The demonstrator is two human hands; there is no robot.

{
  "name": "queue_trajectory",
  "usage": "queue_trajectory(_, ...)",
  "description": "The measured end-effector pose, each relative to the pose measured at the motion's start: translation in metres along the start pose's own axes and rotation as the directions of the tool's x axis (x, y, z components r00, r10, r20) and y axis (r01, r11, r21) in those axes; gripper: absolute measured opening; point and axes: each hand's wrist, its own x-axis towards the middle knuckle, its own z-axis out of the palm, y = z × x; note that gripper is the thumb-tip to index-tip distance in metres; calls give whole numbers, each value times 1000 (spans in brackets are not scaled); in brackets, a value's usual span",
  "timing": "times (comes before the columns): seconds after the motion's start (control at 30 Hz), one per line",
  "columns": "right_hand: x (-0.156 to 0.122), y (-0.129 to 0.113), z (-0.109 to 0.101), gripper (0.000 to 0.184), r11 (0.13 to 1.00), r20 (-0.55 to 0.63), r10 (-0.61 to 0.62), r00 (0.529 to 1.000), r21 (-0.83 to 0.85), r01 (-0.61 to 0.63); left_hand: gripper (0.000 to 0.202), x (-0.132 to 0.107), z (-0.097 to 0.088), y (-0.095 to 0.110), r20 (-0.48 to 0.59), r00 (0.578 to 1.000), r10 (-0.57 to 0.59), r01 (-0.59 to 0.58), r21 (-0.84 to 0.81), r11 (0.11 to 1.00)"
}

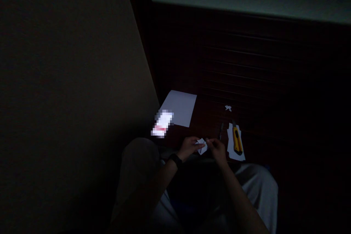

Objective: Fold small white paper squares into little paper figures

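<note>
A paper piece (202,146) sits between the left hand (188,147) and the right hand (218,149), at the table's (208,117) near edge. A paper sheet (181,106) lies behind it to the left. To the right, a pen (221,131) lies beside a utility knife (237,140), which rests on a paper offcut (231,150). A small scrap (228,108) lies farther back.

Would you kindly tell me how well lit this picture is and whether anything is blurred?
Head view: badly underexposed; only the white sheet, the small paper between left hand and right hand, and the yellow knife stand out; one bright patch is pixelated.
</note>
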Motion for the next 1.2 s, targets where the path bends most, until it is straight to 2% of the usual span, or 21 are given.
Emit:
queue_trajectory(0.33, -5, 0, 2, 36, 994, -50, -60, 997, -92, 55, 47, 3, -1, -2, 30, 998, -56, 56, -6, 998)
queue_trajectory(0.47, -6, 0, 2, 33, 981, -40, -90, 995, -179, 81, 48, 2, 0, -1, 30, 998, -56, 57, -8, 998)
queue_trajectory(0.93, -9, -4, 2, 26, 950, 38, -181, 983, -250, 185, 42, 2, 1, 4, 89, 994, -65, 63, 28, 998)
queue_trajectory(1.2, -7, -2, 3, 26, 935, 12, -213, 977, -289, 207, 42, 2, 4, 0, 42, 998, -46, 44, 50, 998)
